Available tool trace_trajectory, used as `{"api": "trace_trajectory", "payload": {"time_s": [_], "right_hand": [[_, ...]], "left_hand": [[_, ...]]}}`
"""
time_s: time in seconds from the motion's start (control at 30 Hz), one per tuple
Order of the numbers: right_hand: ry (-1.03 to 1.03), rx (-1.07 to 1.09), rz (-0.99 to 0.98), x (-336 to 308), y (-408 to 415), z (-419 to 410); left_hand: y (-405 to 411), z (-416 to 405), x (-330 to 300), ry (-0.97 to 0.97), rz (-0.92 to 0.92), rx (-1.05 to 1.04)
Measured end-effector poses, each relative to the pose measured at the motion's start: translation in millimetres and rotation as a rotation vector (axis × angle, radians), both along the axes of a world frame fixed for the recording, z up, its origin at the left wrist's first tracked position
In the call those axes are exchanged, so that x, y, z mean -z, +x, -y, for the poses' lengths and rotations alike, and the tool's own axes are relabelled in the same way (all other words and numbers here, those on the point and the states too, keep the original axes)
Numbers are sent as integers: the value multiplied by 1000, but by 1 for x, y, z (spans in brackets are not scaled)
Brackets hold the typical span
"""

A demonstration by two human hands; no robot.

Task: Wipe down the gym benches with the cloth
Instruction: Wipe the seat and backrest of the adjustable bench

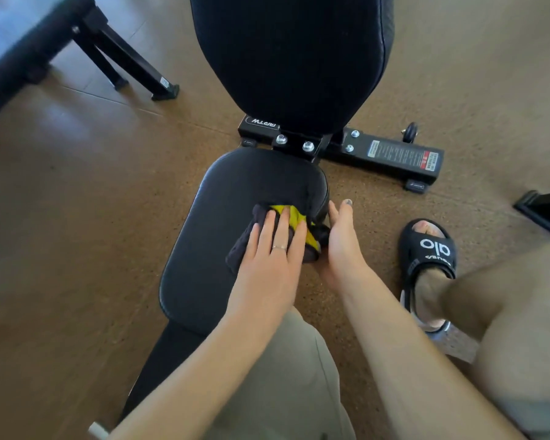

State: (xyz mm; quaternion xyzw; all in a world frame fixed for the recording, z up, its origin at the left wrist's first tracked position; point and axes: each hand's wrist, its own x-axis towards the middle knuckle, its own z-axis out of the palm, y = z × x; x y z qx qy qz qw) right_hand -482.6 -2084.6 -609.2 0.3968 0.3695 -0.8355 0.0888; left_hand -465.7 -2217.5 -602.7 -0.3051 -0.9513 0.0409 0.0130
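My left hand (272, 249) lies flat on the cloth (286, 231), fingers spread and pressing it down onto the seat pad (235, 198) of the bench, near the pad's right edge. That grip is apart, not clamped; the palm does the work, since a flat hand spreads pressure over more of the pad as I wipe. My right hand (342, 239) stands on edge just beside the pad's right side, its grip apart as well, fingers straight, and its palm looks to be touching the bunched end of the cloth where that spills over the rim. I judge it is there to steady the cloth or gather the overhang, so the side of the pad gets wiped too.

The cloth is one piece, dark with a yellow patch showing between my hands. This bench has two pads: the seat pad under my hand and the raised back pad (292, 55) beyond it, which I judge waits its turn. Its black base bar (391, 155) crosses the floor (77, 217) behind the seat. A second bench (23, 46) shows at the upper left, so I count two benches. My right foot in a black slide sandal (427, 249) is planted well clear to the right.
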Motion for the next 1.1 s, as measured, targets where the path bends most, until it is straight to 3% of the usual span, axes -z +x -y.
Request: {"api": "trace_trajectory", "payload": {"time_s": [0.13, 0.37, 0.7, 0.9, 1.1], "right_hand": [[-32, -22, 69, -2, 0, -1], [-190, 62, -37, 15, 1, -12], [-118, 163, 28, 13, -24, -24], [-105, 192, 11, 8, -14, -23], [-41, 93, 37, 7, 2, -20]], "left_hand": [[12, 24, -1, -65, 20, 10], [-66, -65, -1, 24, 68, -70], [-127, -120, -15, -36, 273, -156], [-84, -85, -10, 94, 165, 10], [-17, -18, -7, 61, 79, 161]]}}
